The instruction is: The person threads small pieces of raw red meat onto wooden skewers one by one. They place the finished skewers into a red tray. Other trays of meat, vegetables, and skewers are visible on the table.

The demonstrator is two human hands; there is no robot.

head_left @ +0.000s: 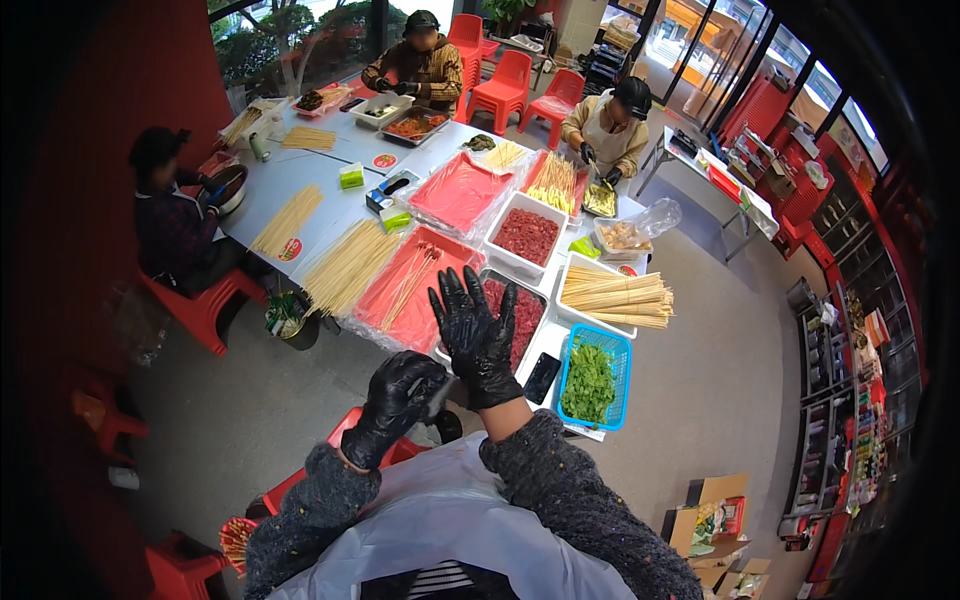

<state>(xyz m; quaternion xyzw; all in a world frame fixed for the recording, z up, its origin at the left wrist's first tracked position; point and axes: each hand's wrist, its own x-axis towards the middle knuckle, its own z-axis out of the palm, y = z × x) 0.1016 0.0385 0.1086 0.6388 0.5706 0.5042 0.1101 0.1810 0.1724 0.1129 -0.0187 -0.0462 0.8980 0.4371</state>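
Note:
My right hand (476,340), in a black glove, is raised with its fingers spread and nothing in it. Behind it, partly hidden, lies a tray of raw red minced or chopped meat (525,315). My left hand (398,392), gloved in black too, is curled closed beside the right wrist. A small pale blur shows at its fingers; what it holds, if anything, I cannot make out. Beyond the hands, a red plastic-lined tray (380,305) bears several sticks with meat (415,280). Bare skewers (350,262) lie to its left.
To the right are a blue basket of green leaves (592,385), a phone (542,378) and a white tray of skewers (618,297). Farther off stand a meat tub (526,236) and an empty red tray (458,194). Three people work around the table (335,185). A red stool (345,440) stands close by.

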